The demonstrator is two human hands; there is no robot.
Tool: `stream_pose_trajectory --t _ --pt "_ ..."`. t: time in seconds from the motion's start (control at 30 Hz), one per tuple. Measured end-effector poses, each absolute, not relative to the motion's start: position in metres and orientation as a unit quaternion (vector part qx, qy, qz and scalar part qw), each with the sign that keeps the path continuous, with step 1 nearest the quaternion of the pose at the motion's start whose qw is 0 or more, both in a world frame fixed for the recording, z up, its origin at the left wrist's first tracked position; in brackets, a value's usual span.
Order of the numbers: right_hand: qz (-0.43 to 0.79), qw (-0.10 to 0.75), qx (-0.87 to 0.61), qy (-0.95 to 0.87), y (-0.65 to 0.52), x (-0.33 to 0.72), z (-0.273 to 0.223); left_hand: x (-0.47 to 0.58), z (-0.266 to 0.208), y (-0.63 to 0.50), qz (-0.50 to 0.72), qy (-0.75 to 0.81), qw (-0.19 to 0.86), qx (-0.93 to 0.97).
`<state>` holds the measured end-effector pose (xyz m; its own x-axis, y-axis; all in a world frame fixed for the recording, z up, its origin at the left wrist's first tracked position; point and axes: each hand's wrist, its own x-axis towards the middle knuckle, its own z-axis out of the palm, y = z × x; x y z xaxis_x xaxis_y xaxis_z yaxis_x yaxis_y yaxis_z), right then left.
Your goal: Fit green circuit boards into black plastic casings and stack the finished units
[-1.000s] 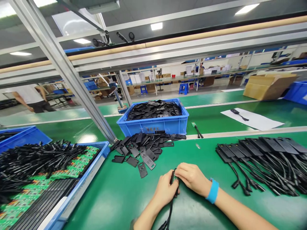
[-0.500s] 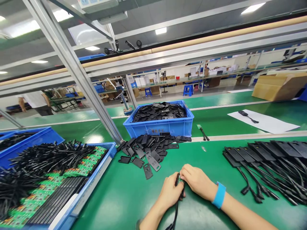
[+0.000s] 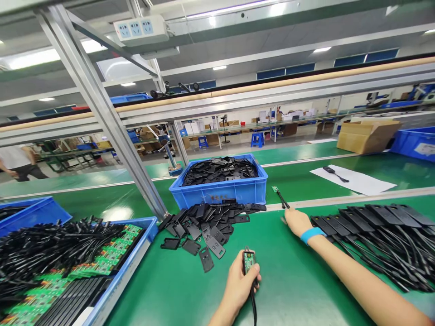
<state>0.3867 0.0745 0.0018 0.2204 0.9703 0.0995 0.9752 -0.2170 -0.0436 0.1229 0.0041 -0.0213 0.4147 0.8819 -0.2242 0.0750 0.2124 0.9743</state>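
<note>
My left hand (image 3: 238,278) is closed around a green circuit board (image 3: 249,259) seated in a black case half, held upright above the green bench. A black cable (image 3: 253,308) hangs from its lower end. Stretched forward to the right, my right hand (image 3: 298,222) has its fingers bent down at the bench top; what they grip, if anything, is hidden. Just beyond those fingers lies a small green board with two black leads (image 3: 279,196). Loose black case parts (image 3: 212,242) are piled ahead of my left hand.
A blue bin (image 3: 217,192) full of black parts stands behind the pile. At left, a blue tray (image 3: 136,253) holds boards with cables. Rows of cased units with cables (image 3: 374,222) lie at right. A white sheet (image 3: 370,181) bears one unit. A metal post (image 3: 112,117) rises at left.
My right hand has left the board and reached forward and right, to where a small pale scrap lay. My left hand keeps the cased board, now more openly visible. The view has tilted up.
</note>
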Motion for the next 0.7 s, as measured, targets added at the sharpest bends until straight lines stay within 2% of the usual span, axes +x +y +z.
stream_pose_trajectory --t 0.13,0.4,0.6,0.7 --pt "-0.061 0.043 -0.743 -0.665 0.099 0.366 0.009 0.122 -0.033 0.007 0.335 0.438 0.633 0.544" --pt "-0.056 0.133 -0.664 -0.734 0.131 0.329 0.006 0.118 -0.035 0.011 0.401 0.4 0.659 0.495" --pt "-0.007 0.284 -0.642 -0.712 0.085 0.312 0.007 0.123 -0.028 0.008 0.401 0.42 0.663 0.472" --pt "0.158 0.413 -0.584 -0.681 0.041 0.294 0.002 0.124 -0.023 0.004 0.39 0.414 0.683 0.46"
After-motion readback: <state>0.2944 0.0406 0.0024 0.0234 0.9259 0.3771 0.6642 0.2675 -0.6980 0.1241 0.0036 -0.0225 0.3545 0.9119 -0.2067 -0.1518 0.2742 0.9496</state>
